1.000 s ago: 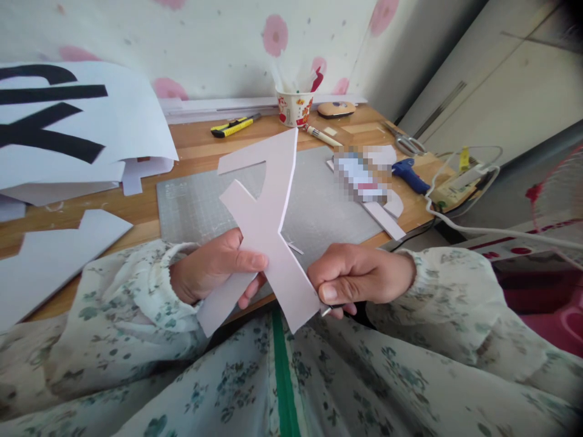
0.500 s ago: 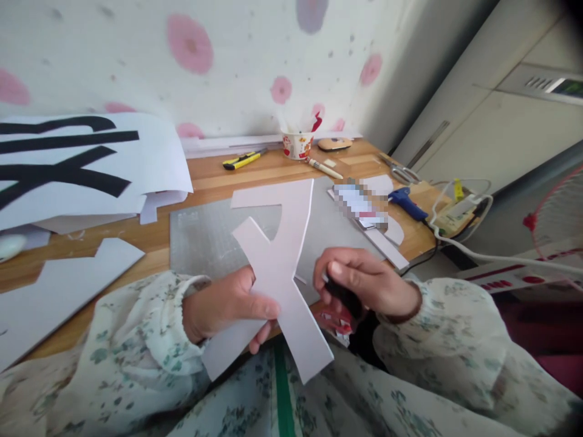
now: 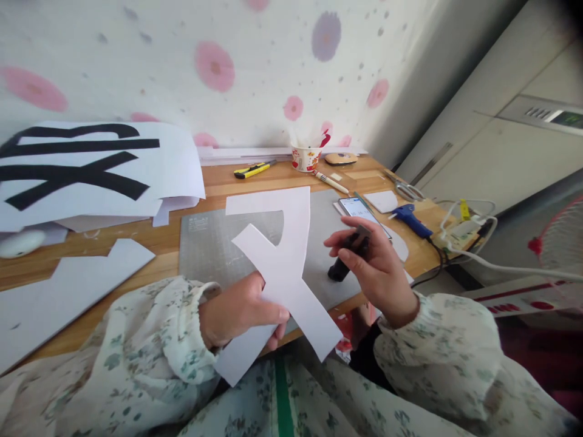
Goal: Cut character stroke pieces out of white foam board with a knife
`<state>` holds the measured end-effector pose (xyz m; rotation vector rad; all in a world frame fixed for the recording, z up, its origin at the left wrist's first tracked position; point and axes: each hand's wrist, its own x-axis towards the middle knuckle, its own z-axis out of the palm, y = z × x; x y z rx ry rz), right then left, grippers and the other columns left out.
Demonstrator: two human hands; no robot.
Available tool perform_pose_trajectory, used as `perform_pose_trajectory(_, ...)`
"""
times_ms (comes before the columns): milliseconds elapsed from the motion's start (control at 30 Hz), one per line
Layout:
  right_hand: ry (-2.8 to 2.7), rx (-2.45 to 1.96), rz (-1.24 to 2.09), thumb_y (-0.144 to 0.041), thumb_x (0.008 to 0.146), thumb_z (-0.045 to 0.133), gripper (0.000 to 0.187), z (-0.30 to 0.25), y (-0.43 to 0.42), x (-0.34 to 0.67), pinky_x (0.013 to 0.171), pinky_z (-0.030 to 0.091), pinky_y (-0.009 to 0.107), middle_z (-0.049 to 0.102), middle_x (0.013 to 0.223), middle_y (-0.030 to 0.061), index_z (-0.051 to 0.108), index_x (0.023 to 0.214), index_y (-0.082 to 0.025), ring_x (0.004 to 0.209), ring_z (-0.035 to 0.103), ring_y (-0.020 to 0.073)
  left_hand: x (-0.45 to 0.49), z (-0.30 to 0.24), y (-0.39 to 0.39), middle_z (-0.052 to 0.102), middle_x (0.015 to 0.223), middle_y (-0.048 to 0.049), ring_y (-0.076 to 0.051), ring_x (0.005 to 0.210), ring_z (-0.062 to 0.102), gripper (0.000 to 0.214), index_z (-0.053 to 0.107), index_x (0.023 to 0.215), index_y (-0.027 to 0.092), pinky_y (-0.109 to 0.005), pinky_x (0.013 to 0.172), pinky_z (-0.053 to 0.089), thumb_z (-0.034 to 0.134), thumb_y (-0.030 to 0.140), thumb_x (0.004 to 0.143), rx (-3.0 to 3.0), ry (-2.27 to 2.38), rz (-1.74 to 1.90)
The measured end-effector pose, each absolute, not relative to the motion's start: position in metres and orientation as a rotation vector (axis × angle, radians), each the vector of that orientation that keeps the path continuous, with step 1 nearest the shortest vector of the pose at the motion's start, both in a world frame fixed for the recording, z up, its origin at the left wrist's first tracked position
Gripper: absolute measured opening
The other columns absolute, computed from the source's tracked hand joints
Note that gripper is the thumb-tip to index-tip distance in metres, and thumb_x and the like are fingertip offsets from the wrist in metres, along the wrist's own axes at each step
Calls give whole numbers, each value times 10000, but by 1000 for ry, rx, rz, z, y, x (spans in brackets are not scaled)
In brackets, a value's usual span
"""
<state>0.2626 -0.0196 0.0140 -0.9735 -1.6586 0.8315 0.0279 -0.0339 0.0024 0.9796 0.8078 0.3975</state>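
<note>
My left hand grips a white foam-board cutout shaped like a crossed character, thumb on its face and fingers behind. The cutout is held tilted above the grey cutting mat, its lower arms reaching past the table edge. To its right, my right hand is closed round a short black tool with a greyish end near the fingertips. Its exact kind is not clear. The tool and the cutout are apart.
A yellow utility knife, a paper cup and a pen lie towards the wall. Right are a phone, blue glue gun, scissors and cables. Left are a printed sheet and a foam-board offcut.
My right hand has risen and turned, so the black tool now points down to the left. The left hand keeps its hold on the cutout. The view has shifted slightly.
</note>
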Motion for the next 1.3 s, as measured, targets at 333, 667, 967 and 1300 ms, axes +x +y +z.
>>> perform_pose_trajectory(333, -2274, -877, 562, -403, 969, 467, 314, 21, -32, 261, 727, 473, 311, 663, 974, 91, 527, 1176, -175, 858, 616, 193, 22, -3, -34, 617, 526, -17, -111, 371, 526, 396, 619, 856, 140, -173, 344, 388, 680, 521, 765, 964, 535, 384)
perform_pose_trajectory(667, -2366, -837, 428, -461, 993, 383, 334, 20, -36, 251, 627, 443, 283, 633, 858, 70, 527, 1102, -180, 730, 576, 178, 20, -2, -38, 620, 502, -16, -107, 355, 516, 413, 641, 863, 141, -163, 336, 397, 684, 538, 756, 949, 487, 376)
perform_pose_trajectory(967, -2342, -899, 0, -95, 814, 464, 285, 16, -38, 243, 609, 443, 295, 613, 823, 54, 488, 1083, -185, 700, 544, 194, 21, 0, -40, 594, 480, -17, -106, 341, 489, 405, 641, 851, 126, -175, 334, 353, 629, 528, 802, 1015, 475, 414)
perform_pose_trajectory(1300, -2181, -1040, -175, -78, 812, 472, 383, 10, -40, 241, 675, 491, 365, 618, 896, 87, 467, 1175, -201, 803, 582, 246, 23, -5, -39, 594, 475, -20, -128, 348, 511, 434, 656, 832, 141, -205, 347, 375, 645, 569, 766, 990, 484, 420)
